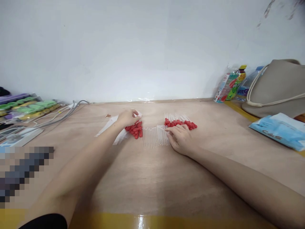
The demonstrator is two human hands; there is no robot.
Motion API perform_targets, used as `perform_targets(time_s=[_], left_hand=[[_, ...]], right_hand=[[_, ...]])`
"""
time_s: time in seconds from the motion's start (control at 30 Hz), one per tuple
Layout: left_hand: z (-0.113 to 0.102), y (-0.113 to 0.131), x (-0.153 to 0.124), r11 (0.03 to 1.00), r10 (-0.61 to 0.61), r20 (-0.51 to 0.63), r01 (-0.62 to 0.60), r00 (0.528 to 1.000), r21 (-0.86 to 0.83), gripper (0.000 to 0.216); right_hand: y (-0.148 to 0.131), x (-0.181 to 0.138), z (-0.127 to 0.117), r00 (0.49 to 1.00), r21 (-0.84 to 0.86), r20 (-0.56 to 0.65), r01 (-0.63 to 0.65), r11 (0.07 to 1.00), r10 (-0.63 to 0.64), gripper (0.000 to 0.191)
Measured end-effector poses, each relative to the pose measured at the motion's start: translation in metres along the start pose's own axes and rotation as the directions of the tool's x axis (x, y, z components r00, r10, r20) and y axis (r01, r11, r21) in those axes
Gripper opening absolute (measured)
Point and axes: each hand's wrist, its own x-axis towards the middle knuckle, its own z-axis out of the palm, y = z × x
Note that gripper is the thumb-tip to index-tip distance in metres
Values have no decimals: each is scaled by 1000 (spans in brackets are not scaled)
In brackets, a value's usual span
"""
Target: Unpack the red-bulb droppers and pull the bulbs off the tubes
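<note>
A loose pile of red rubber dropper bulbs (pixel 135 129) lies on the table, with my left hand (pixel 128 117) just above its back edge. Its fingers are curled together, and what they pinch, if anything, is hidden. Clear thin dropper tubes (pixel 152 137) lie side by side in a row right of the pile. At the row's right end, my right hand (pixel 181 137) is closed, thumb and forefinger on a clear tube. Behind this hand lie several droppers (pixel 178 122), clear tubes with red bulbs fitted, their bulbs toward me.
White paper or plastic wrapping (pixel 106 125) lies under my left forearm. Grey cables (pixel 59 116) and packs of green and yellow pieces (pixel 35 108) lie left. On the right are a drink bottle (pixel 235 84), a beige bag (pixel 278 86) and a blue tissue pack (pixel 278 131). A wall (pixel 147 51) rises behind.
</note>
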Motion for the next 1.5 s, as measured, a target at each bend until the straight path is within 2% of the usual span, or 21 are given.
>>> perform_targets(time_s=[0.07, 0.13, 0.23, 0.27, 0.37, 0.43, 0.5, 0.63, 0.87, 1.0, 1.07, 1.17, 1.3, 1.5], left_hand=[[5, -3, 3, 1000, 11, 10, -11, 1000, 6, 23], [6, 4, -3, 1000, 17, -26, -16, 1000, 16, 24], [-2, 25, -29, 998, 60, -155, -57, 986, 25, 26], [-4, 33, -41, 990, 139, -191, -135, 972, 33, 27], [-9, 54, -78, 944, 331, -77, -328, 941, 41, 36], [-7, 62, -94, 925, 380, -33, -379, 924, 25, 55], [-4, 65, -101, 924, 382, -15, -381, 924, 36, 71], [4, 63, -96, 936, 346, 17, -346, 938, 65, 77], [6, 54, -91, 931, 351, 31, -353, 936, 96, 74], [9, 48, -88, 919, 377, -1, -374, 926, 129, 72], [11, 46, -86, 913, 388, -17, -382, 922, 141, 73], [12, 44, -86, 912, 393, -21, -386, 919, 140, 75], [7, 41, -89, 918, 379, -1, -376, 925, 122, 79], [2, 36, -91, 924, 358, 32, -359, 933, 129, 78]], right_hand=[[-4, 3, 0, 999, 21, -37, -25, 999, 26, 16], [-7, 6, 1, 998, 21, -63, -30, 999, 31, 14], [-10, 10, 7, 996, -14, -88, -4, 1000, 3, 13], [-10, 12, 9, 996, -34, -93, 11, 999, -14, 14], [-12, 18, 17, 993, -92, -101, 55, 994, -64, 15], [-15, 21, 22, 992, -123, -91, 73, 990, -84, 14], [-20, 24, 25, 994, -147, -61, 85, 986, -95, 13], [-30, 24, 25, 995, -133, 41, 90, 987, -86, 14], [-34, 21, 15, 990, -58, 140, 26, 998, -18, 40], [-21, 21, 7, 996, -73, 83, -39, 997, 45, 36], [-7, 21, 1, 993, -112, 22, -109, 988, 113, 31], [17, 20, -8, 981, -183, -4, -191, 964, 193, 27], [37, 19, -13, 983, -219, -1, -178, 959, 182, 28], [38, 20, -11, 982, -266, -7, -186, 946, 191, 32]])
